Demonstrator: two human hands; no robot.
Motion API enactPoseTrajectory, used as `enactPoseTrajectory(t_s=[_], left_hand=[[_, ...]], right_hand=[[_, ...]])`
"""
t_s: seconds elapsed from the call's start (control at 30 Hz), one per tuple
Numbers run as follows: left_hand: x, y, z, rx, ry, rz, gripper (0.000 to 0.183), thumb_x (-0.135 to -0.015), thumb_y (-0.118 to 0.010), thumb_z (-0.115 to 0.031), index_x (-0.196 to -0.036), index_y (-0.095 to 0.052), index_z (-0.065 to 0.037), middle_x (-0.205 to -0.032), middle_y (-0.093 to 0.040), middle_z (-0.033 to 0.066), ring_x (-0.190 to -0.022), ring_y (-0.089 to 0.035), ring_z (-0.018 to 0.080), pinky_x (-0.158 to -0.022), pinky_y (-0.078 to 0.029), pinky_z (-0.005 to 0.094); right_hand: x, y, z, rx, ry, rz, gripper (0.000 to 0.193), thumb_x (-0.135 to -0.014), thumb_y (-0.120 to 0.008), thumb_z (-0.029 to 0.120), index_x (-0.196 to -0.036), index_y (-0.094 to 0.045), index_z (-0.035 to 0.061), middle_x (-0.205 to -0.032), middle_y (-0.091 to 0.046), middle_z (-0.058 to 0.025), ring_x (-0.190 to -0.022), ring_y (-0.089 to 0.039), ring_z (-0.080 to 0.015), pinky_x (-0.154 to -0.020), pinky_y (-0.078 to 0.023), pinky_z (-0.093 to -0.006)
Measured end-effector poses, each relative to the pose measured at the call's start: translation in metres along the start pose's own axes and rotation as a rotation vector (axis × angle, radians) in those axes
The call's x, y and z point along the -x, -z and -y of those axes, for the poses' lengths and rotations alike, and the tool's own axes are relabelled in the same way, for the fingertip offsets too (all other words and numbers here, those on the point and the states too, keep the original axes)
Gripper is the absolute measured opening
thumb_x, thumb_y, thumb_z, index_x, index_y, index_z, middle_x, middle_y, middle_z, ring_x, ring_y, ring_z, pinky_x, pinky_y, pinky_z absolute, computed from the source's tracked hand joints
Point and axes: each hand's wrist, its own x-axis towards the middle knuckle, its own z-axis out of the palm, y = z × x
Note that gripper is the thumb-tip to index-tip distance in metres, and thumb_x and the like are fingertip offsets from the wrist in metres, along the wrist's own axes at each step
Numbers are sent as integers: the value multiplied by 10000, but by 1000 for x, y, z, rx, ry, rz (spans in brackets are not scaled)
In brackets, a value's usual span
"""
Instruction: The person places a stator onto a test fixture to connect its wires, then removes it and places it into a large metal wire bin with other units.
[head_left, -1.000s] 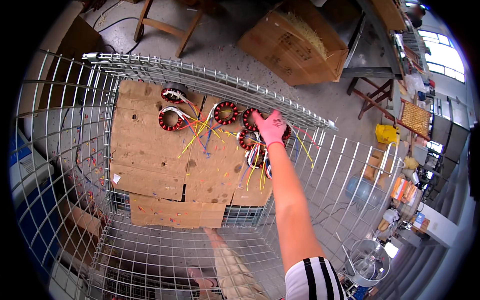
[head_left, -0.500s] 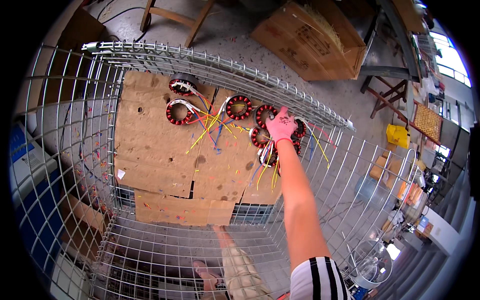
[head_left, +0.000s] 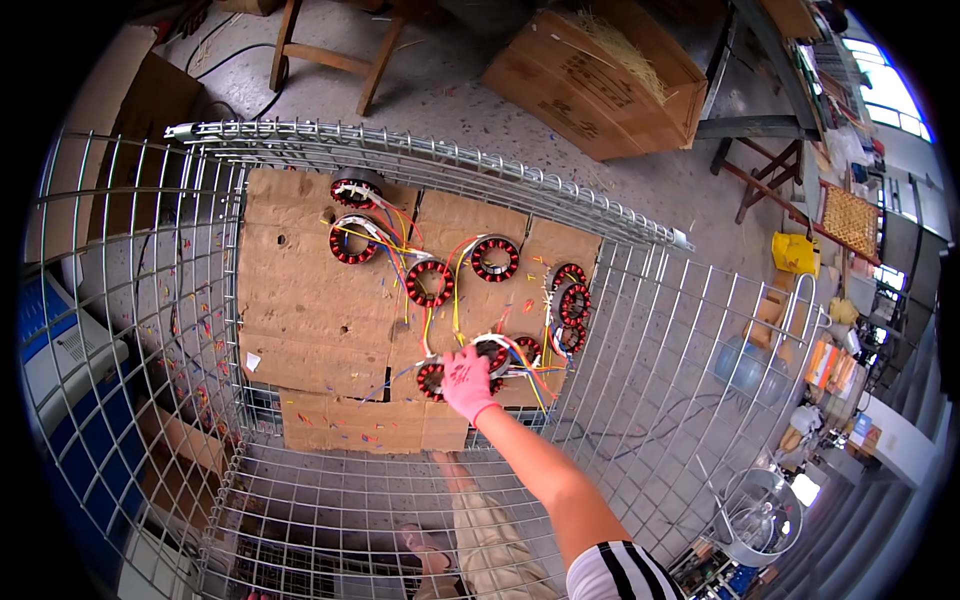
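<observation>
Workshop floor: grey concrete [head_left: 440, 95], with a straw-topped carton [head_left: 585, 90] beyond the wire-mesh cage [head_left: 400, 138].
Cage bottom: flattened cardboard [head_left: 300, 295], specked with bits of coloured wire.
Nearer hand: the right hand [head_left: 467, 384], in a pink glove, reaching in from the lower right; the left is out of sight.
Rings at the glove: two red-wound coil rings near the cardboard's near edge, the left ring [head_left: 425, 386] just left of the fingers, the right ring [head_left: 497, 352] close on their right, partly covered.
Fingers: together, pointing away from the wearer, bent down over the rings; I cannot tell whether they pinch either one.
Long axis: none across a round ring; the left ring's opening faces mostly up, the right one's tilt is hard to judge.
Leads: a blue wire [head_left: 388, 386] trails left by the left ring; yellow, red and blue leads [head_left: 535, 378] fan rightward beside the right ring.
Farther right: three rings [head_left: 574, 305] crowd together in a row.
</observation>
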Motion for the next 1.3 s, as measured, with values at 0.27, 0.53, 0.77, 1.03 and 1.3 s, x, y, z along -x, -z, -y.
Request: enactPoseTrajectory(t_s=[0.27, 0.53, 0.77, 1.03, 1.3], left_hand=[[1, 3, -1, -31, -54, 23, 364, -977, -438, -314, -1135, -641, -57, -1178, -632, 111, -1143, -542, 280, -1090, -231, 503], [2, -3, 5, -71, -102, 14, 348, -975, -437, -274, -1156, -644, -62, -1150, -645, 108, -1126, -537, 289, -1073, -251, 496], [6, -4, 5, -37, -16, 70, 356, -983, -419, -290, -1171, -627, -70, -1219, -606, 116, -1203, -491, 299, -1129, -167, 515], [10, -2, 6, -12, 16, 29, 335, -971, -466, -272, -1169, -629, -57, -1225, -606, 110, -1229, -467, 301, -1133, -149, 511], [9, -1, 7, -40, -13, 38, 302, -961, -479, -207, -1168, -627, -45, -1205, -617, 108, -1216, -482, 278, -1132, -183, 497]], right_hand=[[-37, 100, -182, -571, -275, -734, 476, -859, -582, 422, -1117, -590, 22, -1093, -577, -206, -1037, -538, -373, -908, -445, -437], [-73, 52, -226, -959, -407, -380, 722, -790, -653, 564, -1290, -530, 58, -1369, -420, -219, -1218, -480, -373, -1018, -399, -423], [-21, -20, -132, -936, -278, -368, 714, -781, -674, 544, -1344, -450, 165, -1346, -389, -230, -1197, -447, -456, -1022, -376, -498], [8, -46, -40, -852, -81, -185, 541, -875, -560, 489, -1263, -561, 112, -1320, -507, -111, -1207, -459, -384, -1015, -398, -439], [-77, 103, -99, -901, -321, -915, 628, -793, -689, 465, -1275, -537, 93, -1318, -464, -210, -1224, -392, -409, -1000, -356, -496]])
